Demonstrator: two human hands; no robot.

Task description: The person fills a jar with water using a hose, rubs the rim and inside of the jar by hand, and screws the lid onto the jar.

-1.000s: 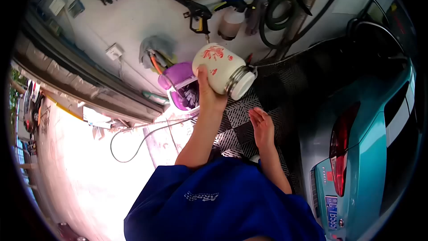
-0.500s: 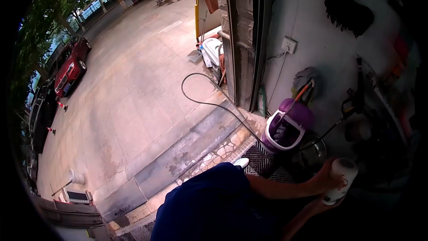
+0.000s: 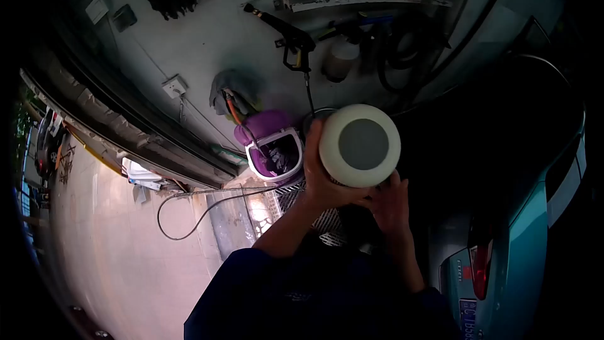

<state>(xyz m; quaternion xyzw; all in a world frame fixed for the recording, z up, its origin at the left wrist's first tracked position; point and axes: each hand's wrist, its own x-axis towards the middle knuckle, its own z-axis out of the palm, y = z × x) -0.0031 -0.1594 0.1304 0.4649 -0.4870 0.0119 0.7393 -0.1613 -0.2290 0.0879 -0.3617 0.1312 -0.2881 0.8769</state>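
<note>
A white cylindrical canister (image 3: 329, 145) is held up close to the camera, one round end with a grey disc facing me. The fingers of my left hand (image 3: 319, 182) wrap round its left and lower side. Below and to the right, my right hand (image 3: 391, 208) has its fingers against the canister's lower edge, partly hidden behind it. Any label on its side is out of sight from here.
Beyond the canister stands a purple and white bin (image 3: 275, 151). A black spray gun (image 3: 294, 43) hangs on the wall, beneath a shelf (image 3: 371, 1) with bottles. A teal car (image 3: 527, 239) is at right. A hose (image 3: 189, 196) loops over the ground at left.
My view has swung right, from the paved yard to the wall and the car. The canister has come up nearer the camera and turned its round end to me, both hands still on it.
</note>
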